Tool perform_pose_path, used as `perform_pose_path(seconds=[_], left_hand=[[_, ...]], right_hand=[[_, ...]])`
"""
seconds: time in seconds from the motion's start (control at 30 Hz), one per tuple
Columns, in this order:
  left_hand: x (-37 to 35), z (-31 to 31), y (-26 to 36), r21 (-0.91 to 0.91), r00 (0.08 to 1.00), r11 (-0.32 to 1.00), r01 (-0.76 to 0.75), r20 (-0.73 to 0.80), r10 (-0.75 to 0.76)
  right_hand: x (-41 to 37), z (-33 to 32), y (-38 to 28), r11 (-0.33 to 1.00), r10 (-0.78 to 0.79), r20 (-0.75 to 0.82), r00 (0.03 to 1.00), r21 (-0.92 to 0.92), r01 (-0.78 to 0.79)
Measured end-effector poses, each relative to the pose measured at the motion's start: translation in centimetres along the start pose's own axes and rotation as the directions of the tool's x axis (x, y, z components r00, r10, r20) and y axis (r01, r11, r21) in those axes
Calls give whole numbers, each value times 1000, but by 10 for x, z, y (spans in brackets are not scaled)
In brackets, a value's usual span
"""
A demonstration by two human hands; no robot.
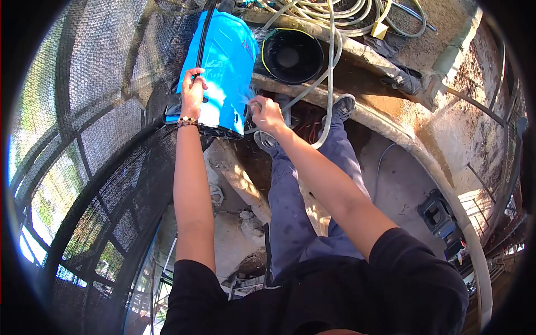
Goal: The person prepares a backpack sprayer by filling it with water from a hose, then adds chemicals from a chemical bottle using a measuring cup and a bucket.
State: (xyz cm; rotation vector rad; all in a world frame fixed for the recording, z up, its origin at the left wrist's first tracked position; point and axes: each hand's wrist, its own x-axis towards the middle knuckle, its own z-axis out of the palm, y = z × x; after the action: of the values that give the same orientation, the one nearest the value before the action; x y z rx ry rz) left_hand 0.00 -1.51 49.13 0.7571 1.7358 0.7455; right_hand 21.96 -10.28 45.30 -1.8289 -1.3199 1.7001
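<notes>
A blue plastic container [228,61], wet and shining in the sun, stands tilted in front of me. My left hand [193,92] is closed around the lower end of a thin black bar or strap [204,40] that runs up across the container's face. Close to its right edge, my right hand [266,113] has curled fingers, with something greyish partly hidden between them. Water spray [245,96] shows between those fingertips and the container. What the right hand grips is too blurred to name.
A black bucket [291,56] with a yellow-green rim stands beyond my feet. A pale hose [330,67] hangs down past it from coils [346,17]. Concrete ledges [391,125] cross the ground; netting [95,67] rises on the left. A dark device [438,215] lies right.
</notes>
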Motion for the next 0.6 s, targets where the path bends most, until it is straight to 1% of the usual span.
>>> perform_pose_path(seconds=[0.1,0.13,0.17,0.23,0.27,0.37,0.4,0.43,0.5,0.53,0.57,0.6], left_hand=[[-1,-3,-4,-3,1000,1000,-21,1,21],[-2,-3,-4,-7,999,999,-33,3,33],[-4,-4,-3,7,999,999,-32,-6,32],[-7,-4,-3,33,999,999,-28,-26,29],[-7,-5,-5,41,999,999,-33,-31,35],[-21,2,0,145,994,988,-55,-88,68],[-22,0,-2,161,997,987,-16,-74,28],[-27,1,-5,119,996,992,-48,-64,56],[-39,1,-10,32,992,993,-114,-51,116],[-42,-2,-14,70,996,995,-78,-31,80],[-47,-2,-21,27,995,998,-65,-70,67],[-52,-2,-19,27,998,1000,16,-58,-14]], right_hand=[[-17,9,10,1000,29,110,993,6,-29],[-24,9,7,994,108,216,970,0,-110],[-34,13,4,995,-57,149,987,-73,69],[-46,6,-17,999,15,260,966,-50,-2],[-48,3,-29,997,-67,214,974,53,57],[-36,-19,-70,985,-91,108,990,158,74],[-25,-21,-75,960,-182,-24,983,212,183],[-14,-28,-81,947,-145,-36,989,286,150],[6,-45,-96,939,-113,-116,987,311,144],[15,-50,-98,936,-109,-121,987,321,142],[23,-56,-100,933,-104,-126,986,331,141],[27,-60,-103,930,-100,-131,986,340,140]])
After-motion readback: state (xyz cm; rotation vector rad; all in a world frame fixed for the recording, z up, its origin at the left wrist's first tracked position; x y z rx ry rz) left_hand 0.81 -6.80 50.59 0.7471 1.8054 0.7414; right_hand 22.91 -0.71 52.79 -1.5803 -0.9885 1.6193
